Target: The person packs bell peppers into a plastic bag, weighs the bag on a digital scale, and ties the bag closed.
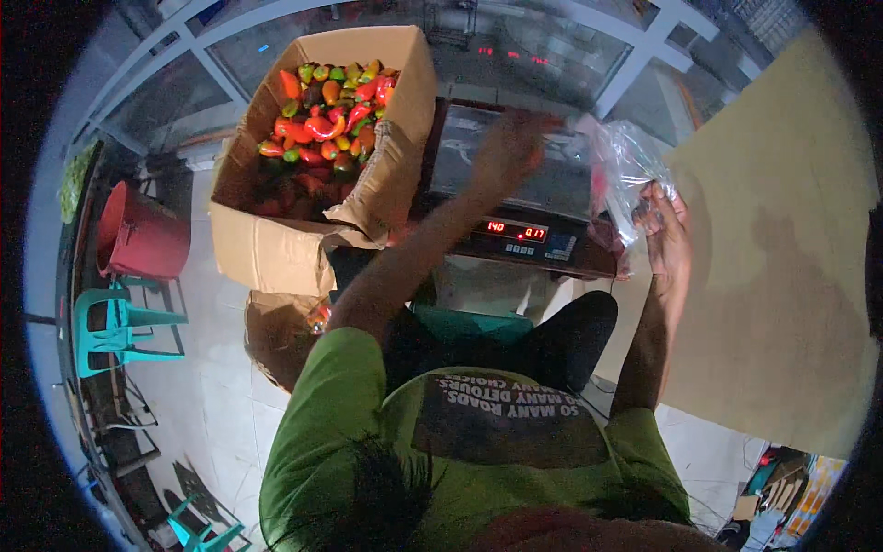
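My right hand (666,221) pinches a clear plastic bag (635,152) at the right edge of a digital weighing scale (501,241). The bag is crumpled and bunched upward. My left hand (511,147) hangs over the scale's flat platform (561,189), its arm stretched across the front of the scale. Motion smears its fingers, so whether anything is in them does not show. Red digits glow on the scale's front panel. Left of the scale, an open cardboard box (267,244) holds many red, green and orange peppers (322,124).
A smaller open carton (276,340) sits below the pepper box. At the left are a red bucket (147,230) and a turquoise plastic stool (115,322). Glass panes with pale frames (635,64) stand behind the scale. A large tan board (773,267) fills the right side.
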A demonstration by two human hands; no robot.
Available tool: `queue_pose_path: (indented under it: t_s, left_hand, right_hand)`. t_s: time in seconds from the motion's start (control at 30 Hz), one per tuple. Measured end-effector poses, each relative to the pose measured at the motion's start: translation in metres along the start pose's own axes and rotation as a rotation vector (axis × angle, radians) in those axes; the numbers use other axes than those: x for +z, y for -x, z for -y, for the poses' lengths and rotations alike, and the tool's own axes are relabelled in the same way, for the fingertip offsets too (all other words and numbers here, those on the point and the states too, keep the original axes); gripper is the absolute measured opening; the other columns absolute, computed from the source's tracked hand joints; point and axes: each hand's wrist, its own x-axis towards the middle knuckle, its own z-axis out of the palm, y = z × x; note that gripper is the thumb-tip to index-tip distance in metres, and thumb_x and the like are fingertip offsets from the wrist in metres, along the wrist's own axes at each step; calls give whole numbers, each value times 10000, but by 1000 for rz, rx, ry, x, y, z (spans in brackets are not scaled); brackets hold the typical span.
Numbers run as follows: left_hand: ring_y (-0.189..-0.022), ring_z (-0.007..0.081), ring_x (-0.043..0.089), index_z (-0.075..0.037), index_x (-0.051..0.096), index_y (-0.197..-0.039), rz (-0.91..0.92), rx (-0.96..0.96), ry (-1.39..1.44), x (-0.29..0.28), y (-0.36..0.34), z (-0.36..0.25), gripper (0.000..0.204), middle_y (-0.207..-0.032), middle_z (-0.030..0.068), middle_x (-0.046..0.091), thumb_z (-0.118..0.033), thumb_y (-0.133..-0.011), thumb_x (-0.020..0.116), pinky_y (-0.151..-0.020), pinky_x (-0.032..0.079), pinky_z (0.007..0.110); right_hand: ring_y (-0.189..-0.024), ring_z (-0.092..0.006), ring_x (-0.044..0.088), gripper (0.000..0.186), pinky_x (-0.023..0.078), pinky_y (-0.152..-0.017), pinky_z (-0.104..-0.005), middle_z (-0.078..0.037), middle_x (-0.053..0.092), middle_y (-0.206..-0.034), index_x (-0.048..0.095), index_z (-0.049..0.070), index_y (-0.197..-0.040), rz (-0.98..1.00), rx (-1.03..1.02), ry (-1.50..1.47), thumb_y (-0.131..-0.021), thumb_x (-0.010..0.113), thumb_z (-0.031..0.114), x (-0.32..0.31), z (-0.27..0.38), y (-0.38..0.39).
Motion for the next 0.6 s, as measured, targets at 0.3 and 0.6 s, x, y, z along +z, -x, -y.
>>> queue_pose_path:
  t_s: [0.3,0.6]
  left_hand:
    - [-728,324,555,-31,519,-855,127,-331,-450,-183,3,206,288,-711,223,553,-291,-778,423,-629,428,440]
    - [-777,322,552,-51,529,-869,-137,-298,-1010,-233,17,311,258,-811,157,573,-262,-734,467,-645,447,423]
  right_hand:
    - [-482,-32,344,113,315,-496,-196,32,450,-659,500,43,-802,88,78,-5,-814,490,154,11,-14,-13]
    - [-476,-29,333,149,309,-495,-188,40,441,-595,500,58,-770,95,119,144,-800,518,202,12,-25,-25]
